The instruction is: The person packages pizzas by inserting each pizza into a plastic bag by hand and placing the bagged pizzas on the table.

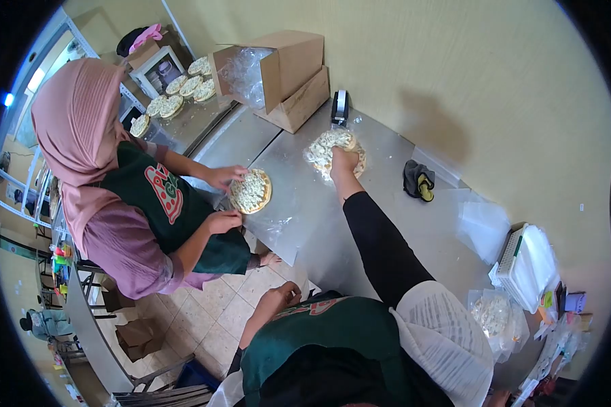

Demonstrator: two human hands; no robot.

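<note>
At the far side of the steel table, my right hand is on a topped pizza in clear plastic. Its fingers are closed at the near edge, and their tips are partly hidden. My left hand is in front of my green apron, fingers curled in, with nothing visible in them. To the left, a co-worker's hands are beside another topped pizza, one touching its edge. Clear plastic film lies just below that pizza.
A tape dispenser and an open carton of plastic bags stand by the wall. A dark cloth lies to the right. Near a white basket are bagged pizzas. Several pizzas sit on the back-left table.
</note>
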